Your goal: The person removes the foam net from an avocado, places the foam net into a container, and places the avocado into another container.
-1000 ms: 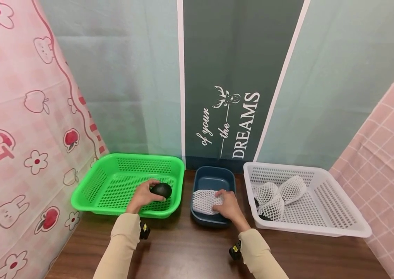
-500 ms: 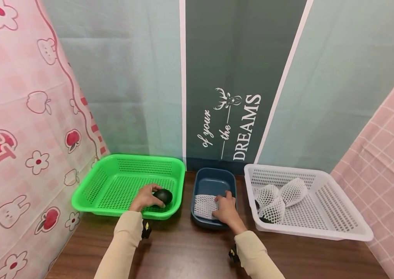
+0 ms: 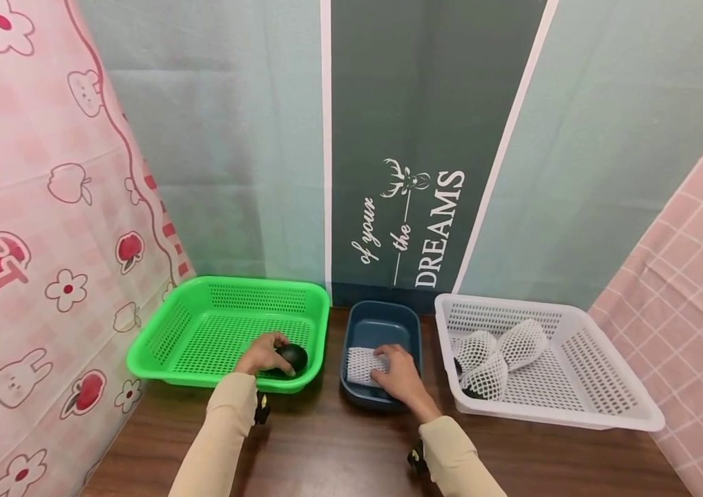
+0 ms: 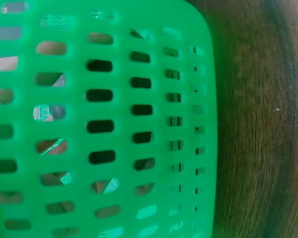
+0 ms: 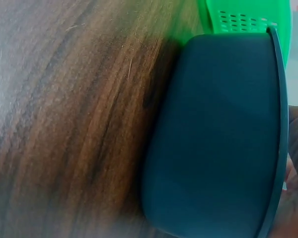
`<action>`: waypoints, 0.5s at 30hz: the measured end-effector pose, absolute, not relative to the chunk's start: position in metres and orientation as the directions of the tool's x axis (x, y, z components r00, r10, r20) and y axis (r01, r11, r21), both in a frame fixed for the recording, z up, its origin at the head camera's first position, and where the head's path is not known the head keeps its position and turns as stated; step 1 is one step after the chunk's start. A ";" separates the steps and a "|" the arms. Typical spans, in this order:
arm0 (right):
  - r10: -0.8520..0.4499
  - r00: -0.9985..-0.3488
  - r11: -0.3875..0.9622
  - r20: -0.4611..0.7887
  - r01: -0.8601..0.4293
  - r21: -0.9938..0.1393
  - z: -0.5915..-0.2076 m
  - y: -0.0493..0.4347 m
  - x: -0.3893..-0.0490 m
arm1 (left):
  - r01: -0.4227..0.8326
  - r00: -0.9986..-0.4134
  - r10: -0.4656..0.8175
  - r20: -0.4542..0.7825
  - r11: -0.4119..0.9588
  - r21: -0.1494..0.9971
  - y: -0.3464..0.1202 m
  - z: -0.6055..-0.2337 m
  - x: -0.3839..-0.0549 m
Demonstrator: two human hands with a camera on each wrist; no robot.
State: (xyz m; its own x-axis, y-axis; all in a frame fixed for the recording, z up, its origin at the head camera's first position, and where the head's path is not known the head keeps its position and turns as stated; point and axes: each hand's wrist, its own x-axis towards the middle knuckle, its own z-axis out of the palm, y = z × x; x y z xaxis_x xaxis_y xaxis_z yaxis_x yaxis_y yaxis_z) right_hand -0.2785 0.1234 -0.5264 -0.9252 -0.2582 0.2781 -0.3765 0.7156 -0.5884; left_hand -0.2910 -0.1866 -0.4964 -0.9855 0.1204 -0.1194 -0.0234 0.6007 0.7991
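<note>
Over the front right corner of the green basket (image 3: 230, 281), my left hand (image 3: 262, 354) grips a dark egg-shaped fruit (image 3: 293, 357) between thumb and fingers, low inside the basket. My right hand (image 3: 402, 376) is in the dark blue tub (image 3: 382, 313), its thumb and fingers pinching the right end of a white foam net sleeve (image 3: 362, 366). In the left wrist view, the slotted basket wall (image 4: 119, 141) hides most of that hand. The right wrist view shows the outside of the tub (image 5: 213, 134), with part of the hand blurred behind its rim.
A white basket (image 3: 612, 413) stands to the right, with several dark items in white foam nets (image 3: 522, 344) at its left end. All three containers sit on a brown wooden table (image 3: 333, 449). Printed curtains (image 3: 239, 159) hang close behind and at both sides.
My left hand has come down and slightly right with the dark fruit. My right hand's fingers have shifted left and closed in on the foam net, whose right part no longer shows beyond them.
</note>
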 end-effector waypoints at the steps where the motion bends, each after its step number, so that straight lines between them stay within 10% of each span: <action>1: -0.263 -0.928 0.723 0.264 -0.371 -0.583 -0.527 0.123 -0.279 | -0.023 -0.985 0.121 -0.121 0.607 0.794 -0.187 -0.497 -0.292; 15: -0.316 -0.947 0.813 0.054 -0.300 -0.499 -0.522 0.117 -0.278 | -0.125 -0.974 0.096 -0.203 0.522 0.844 -0.184 -0.495 -0.290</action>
